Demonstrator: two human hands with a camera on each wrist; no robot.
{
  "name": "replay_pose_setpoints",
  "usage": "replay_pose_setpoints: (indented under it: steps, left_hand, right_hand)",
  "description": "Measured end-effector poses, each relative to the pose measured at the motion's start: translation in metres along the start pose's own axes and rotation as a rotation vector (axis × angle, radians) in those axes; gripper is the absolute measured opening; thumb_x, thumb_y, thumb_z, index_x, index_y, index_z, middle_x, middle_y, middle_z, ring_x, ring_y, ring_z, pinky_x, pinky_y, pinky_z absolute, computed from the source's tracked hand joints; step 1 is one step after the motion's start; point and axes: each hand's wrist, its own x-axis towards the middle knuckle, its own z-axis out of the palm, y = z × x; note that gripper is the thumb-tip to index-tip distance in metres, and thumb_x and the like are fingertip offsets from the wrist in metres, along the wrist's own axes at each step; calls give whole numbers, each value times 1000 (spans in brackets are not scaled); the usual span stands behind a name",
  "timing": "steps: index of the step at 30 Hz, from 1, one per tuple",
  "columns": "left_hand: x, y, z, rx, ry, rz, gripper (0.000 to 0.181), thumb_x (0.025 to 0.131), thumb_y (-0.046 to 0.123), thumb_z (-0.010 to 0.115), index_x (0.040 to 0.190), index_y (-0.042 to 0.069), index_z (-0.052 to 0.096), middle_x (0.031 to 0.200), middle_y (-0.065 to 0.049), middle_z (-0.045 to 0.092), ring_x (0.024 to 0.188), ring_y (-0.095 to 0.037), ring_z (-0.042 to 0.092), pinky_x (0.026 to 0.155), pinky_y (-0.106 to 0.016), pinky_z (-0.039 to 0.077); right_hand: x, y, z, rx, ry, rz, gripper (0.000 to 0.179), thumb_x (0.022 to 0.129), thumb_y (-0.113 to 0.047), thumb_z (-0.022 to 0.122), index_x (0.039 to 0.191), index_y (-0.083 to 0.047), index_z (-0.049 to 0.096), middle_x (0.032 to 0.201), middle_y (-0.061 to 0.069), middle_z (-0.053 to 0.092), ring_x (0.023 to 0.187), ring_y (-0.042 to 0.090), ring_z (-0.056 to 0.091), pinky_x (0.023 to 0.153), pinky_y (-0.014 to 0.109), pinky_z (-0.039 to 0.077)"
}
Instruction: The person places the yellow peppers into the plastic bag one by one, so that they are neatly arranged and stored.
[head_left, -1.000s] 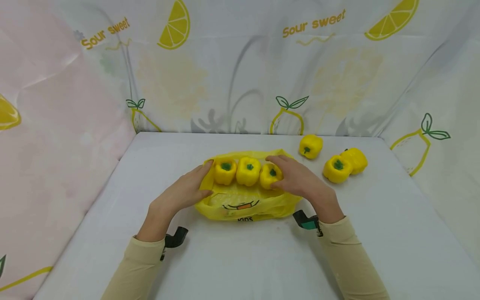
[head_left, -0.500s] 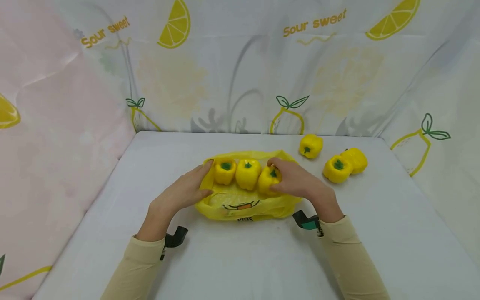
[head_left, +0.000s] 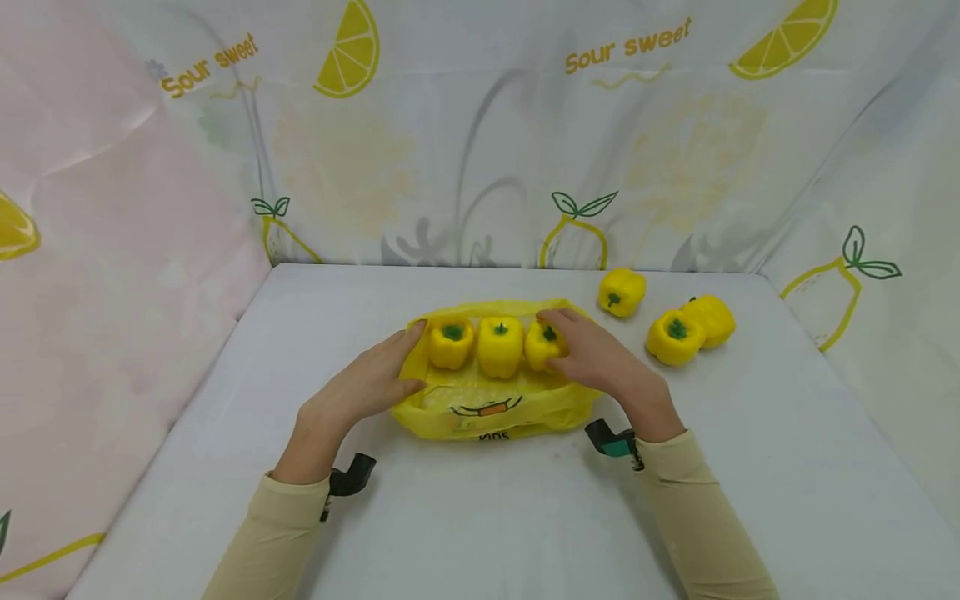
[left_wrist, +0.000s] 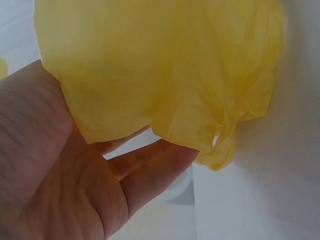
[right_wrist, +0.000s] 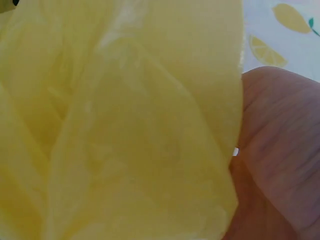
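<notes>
A yellow plastic bag [head_left: 442,421] lies on the table with its mouth spread, and three yellow bell peppers sit in a row inside. My left hand [head_left: 367,375] reaches over the bag's left rim with thumb and fingers apart, touching the film. The left wrist view shows its relaxed fingers [left_wrist: 155,170] passing behind the film. At the right end of the row, my right hand [head_left: 600,350] grips the right bell pepper [head_left: 542,350] between thumb and fingers. The middle bell pepper [head_left: 500,348] and left bell pepper [head_left: 451,346] stand beside it, stems up. Film hides most right fingers in the right wrist view.
Outside the bag, one bell pepper [head_left: 622,293] lies at the back right. Two more, a front bell pepper [head_left: 673,339] and a rear bell pepper [head_left: 712,320], touch each other farther right. A lemon-printed cloth [head_left: 465,142] hangs behind the white table [head_left: 480,517].
The right bell pepper came forward with my right hand's fingers, then moved back and right. The middle pepper shifted slightly right and tilted. My left hand stayed at the left rim.
</notes>
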Motion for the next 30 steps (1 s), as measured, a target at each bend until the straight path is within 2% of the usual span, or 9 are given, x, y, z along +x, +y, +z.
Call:
replay_pose_setpoints:
  steps: [5, 12, 18, 22, 26, 30]
  left_hand:
    - [0, 0, 0, -3, -6, -7, 83, 96, 27, 63, 161, 13, 13, 164, -16, 24, 151, -38, 26, 122, -57, 24]
    - [0, 0, 0, -5, -8, -6, 83, 96, 26, 63, 161, 13, 13, 164, -17, 24, 151, -39, 25, 122, -58, 24]
    - [0, 0, 0, 0, -10, -10, 83, 96, 27, 63, 161, 13, 12, 164, -18, 23, 151, -39, 25, 122, -58, 23]
    - [1, -1, 0, 5, 0, 5, 83, 96, 25, 63, 161, 12, 13, 163, -20, 25, 150, -40, 26, 121, -58, 24]
    - [1, -1, 1, 10, 3, 9, 82, 96, 25, 63, 161, 12, 13, 163, -19, 25, 150, -40, 27, 121, -58, 25]
    - [2, -2, 1, 20, 1, 4, 83, 96, 26, 63, 161, 12, 13, 163, -19, 25, 150, -40, 27, 121, -59, 25]
  right_hand:
    - [-4, -2, -4, 12, -21, 26, 68, 91, -22, 69, 152, -16, 38, 155, 8, 40, 135, 29, 47, 116, 52, 39]
    - [-8, -3, -11, 9, -7, -2, 68, 91, -22, 71, 151, -13, 41, 155, 11, 41, 139, 33, 44, 116, 54, 37]
    - [-19, 3, -28, 48, 88, -25, 57, 95, -24, 66, 147, -12, 46, 153, 12, 44, 138, 35, 45, 114, 57, 38]
    - [-26, 18, -42, 83, 173, -12, 49, 99, -21, 60, 144, -8, 47, 150, 14, 46, 137, 37, 44, 114, 58, 37]
    - [-31, 38, -53, 55, 200, 82, 50, 100, -21, 57, 145, -4, 45, 152, 20, 42, 138, 41, 41, 114, 60, 35]
    - [-36, 60, -61, -23, 158, 246, 60, 98, -24, 56, 149, 1, 37, 154, 29, 31, 140, 49, 32, 114, 65, 31]
